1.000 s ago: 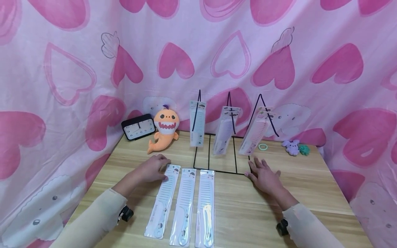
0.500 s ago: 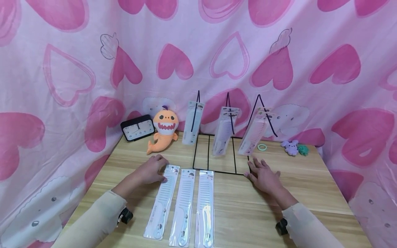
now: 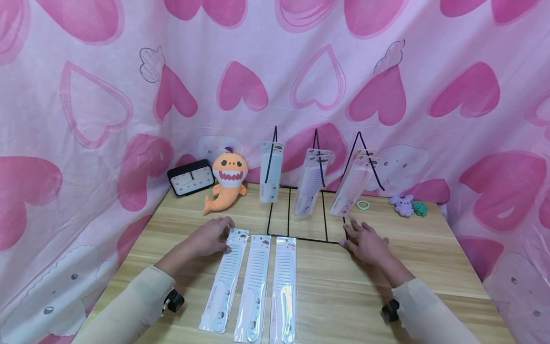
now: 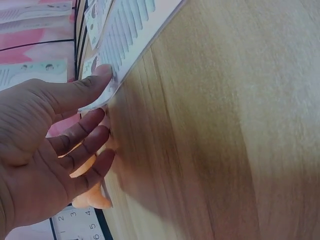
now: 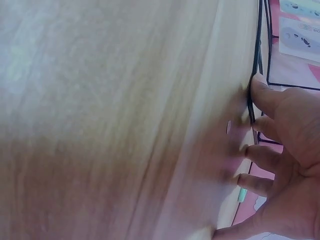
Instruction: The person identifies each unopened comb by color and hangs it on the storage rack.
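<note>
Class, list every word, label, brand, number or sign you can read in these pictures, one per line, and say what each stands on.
"3", "4", "5", "6": hour numerals on the white dial of the black rectangular clock, seen in the left wrist view.
Print on the header cards of the three clear-packaged white combs lying on the wooden table: too small to read.
Print on the packaged combs hanging on the black wire rack: too blurred to read.

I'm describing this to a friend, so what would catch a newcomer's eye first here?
Probably the pink heart curtain behind the wooden table. Next, three packaged combs lying side by side at the front, the left hand touching the leftmost. Behind, more hang on a black wire rack, beside an orange shark plush.
</note>
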Demonstrator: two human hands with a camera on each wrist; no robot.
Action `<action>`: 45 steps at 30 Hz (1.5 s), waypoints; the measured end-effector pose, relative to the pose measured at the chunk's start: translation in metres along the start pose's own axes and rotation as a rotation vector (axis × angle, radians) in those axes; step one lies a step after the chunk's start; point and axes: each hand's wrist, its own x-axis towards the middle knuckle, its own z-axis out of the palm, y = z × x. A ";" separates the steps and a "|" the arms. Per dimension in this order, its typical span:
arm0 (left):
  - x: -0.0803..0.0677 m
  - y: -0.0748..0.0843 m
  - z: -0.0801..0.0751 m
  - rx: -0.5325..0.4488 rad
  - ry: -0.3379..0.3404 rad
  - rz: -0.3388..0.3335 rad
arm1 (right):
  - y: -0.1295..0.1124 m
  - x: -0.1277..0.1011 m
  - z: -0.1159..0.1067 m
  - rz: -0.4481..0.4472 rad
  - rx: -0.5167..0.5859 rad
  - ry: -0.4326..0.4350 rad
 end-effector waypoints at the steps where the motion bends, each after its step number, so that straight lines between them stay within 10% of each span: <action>1: 0.000 0.000 0.000 -0.020 -0.002 0.002 | 0.000 0.000 0.000 0.000 0.002 0.000; 26: -0.002 0.000 -0.006 -0.391 0.064 0.082 | 0.001 0.002 0.001 0.022 -0.011 -0.030; 32: -0.006 0.011 -0.016 -0.416 0.077 0.037 | 0.001 0.001 0.001 0.023 -0.005 -0.022; 45: -0.021 0.042 -0.048 -0.382 0.244 0.190 | -0.001 -0.001 0.001 0.018 -0.002 -0.014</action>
